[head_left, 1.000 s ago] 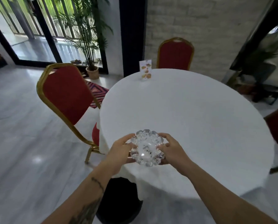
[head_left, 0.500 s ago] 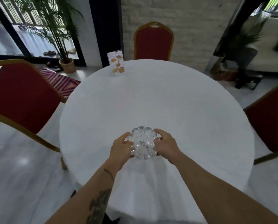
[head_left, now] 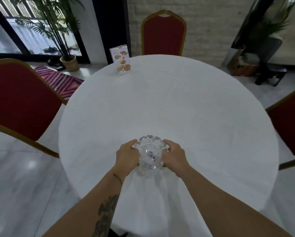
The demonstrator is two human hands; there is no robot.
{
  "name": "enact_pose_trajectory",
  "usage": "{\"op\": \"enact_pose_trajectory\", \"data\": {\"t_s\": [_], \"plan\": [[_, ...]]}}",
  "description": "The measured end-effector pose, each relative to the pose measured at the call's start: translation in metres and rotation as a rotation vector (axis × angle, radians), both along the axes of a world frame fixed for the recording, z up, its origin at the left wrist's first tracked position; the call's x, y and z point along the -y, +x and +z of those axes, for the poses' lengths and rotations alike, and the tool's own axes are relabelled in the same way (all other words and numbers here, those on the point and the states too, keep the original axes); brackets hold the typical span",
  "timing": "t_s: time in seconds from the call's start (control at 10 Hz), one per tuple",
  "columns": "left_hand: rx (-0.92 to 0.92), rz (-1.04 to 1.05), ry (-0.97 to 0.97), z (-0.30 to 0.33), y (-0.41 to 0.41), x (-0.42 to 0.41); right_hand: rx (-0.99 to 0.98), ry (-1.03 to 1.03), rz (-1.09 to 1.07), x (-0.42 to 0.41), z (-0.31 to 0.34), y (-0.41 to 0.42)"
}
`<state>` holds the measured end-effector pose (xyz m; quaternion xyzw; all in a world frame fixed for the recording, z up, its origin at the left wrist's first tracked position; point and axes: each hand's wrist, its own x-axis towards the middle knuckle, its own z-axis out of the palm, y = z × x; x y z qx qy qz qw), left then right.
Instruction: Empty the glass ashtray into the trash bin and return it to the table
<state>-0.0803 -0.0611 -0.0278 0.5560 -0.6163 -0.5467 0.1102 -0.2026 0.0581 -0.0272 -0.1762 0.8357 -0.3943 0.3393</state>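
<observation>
The clear glass ashtray (head_left: 150, 153), knobbly-rimmed, is held over the near part of the round table (head_left: 160, 103) with its white cloth. My left hand (head_left: 127, 155) grips its left side and my right hand (head_left: 173, 155) grips its right side. A few dark specks show inside the glass. Whether its base touches the cloth I cannot tell. The trash bin is hidden, apart from a dark sliver under the table's near edge (head_left: 116, 234).
A menu card stand (head_left: 122, 59) stands at the table's far left edge. Red chairs with gold frames surround the table: left (head_left: 18, 103), far side (head_left: 164, 33) and right (head_left: 292, 127). A potted palm (head_left: 64, 36) and striped rug (head_left: 61, 81) lie beyond on the left.
The view has swung from beside the table to squarely over it. Both hands have carried the ashtray from the table's near-left edge further in over the cloth. The black bin has dropped out of view.
</observation>
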Motion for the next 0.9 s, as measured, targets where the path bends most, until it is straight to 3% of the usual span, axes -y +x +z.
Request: {"op": "enact_pose_trajectory", "data": {"t_s": [0.5, 0.6, 0.9], "plan": [[0.053, -0.152, -0.037, -0.002, 0.013, -0.002, -0.033, 0.054, 0.082, -0.008, 0.012, -0.002], [0.071, -0.219, -0.051, 0.006, 0.024, -0.004, -0.143, 0.11, 0.156, -0.014, 0.025, 0.003], [0.291, -0.502, -0.453, 0.067, 0.087, 0.009, -0.479, 0.263, 0.455, -0.023, 0.089, 0.055]]}}
